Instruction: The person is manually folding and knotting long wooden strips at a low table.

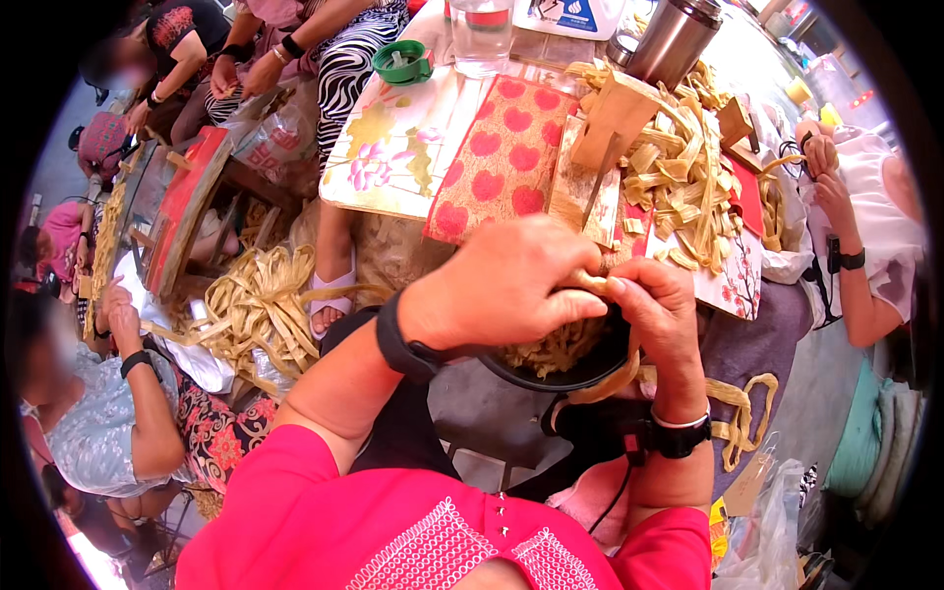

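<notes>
My left hand (509,276) and my right hand (656,317) meet in front of me. Both pinch a pale yellow, flat, pliable strip (588,282), its short end folded or twisted between the fingertips; the exact fold is hidden. From my right hand the strip's tail (616,380) hangs down, and more strip (741,413) loops on the grey cloth at the right. Under my hands a black bowl (549,383) holds many small yellowish pieces (557,350), partly covered by my hands.
Ahead, a wooden device (616,122) stands on the table beside piled strip pieces (678,177). A heart-patterned mat (501,158), clear jug (481,37), green lid (403,63) and steel flask (675,40) are there too. Co-workers sit left and right, near a strip heap (258,302).
</notes>
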{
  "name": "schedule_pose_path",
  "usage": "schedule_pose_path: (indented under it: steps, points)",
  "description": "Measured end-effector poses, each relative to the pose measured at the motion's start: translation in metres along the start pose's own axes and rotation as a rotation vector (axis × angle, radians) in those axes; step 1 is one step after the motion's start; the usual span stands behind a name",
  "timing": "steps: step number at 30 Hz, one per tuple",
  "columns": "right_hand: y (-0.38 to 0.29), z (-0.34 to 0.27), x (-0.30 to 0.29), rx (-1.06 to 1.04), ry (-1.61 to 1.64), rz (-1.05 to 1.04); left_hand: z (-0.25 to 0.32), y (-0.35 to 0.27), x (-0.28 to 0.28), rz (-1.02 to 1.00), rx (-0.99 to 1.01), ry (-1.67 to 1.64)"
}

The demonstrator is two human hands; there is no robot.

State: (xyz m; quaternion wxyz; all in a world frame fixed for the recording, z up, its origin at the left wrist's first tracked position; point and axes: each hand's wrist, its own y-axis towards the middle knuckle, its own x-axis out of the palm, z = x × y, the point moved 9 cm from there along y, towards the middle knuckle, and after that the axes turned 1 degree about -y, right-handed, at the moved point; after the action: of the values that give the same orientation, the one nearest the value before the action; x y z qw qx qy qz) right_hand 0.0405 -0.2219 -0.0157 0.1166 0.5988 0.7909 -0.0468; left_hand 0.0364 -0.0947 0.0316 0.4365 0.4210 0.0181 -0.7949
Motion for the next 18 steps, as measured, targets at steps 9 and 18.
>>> schedule_pose_path:
  steps: [9,18]
  points:
    - [0.012,-0.007,-0.015,-0.06,-0.22,-0.027,-0.038,0.004,0.012,-0.251,-0.111,-0.184]
    - [0.064,-0.01,-0.025,-0.273,-0.449,0.387,-0.071,0.032,-0.021,0.285,-0.168,0.099]
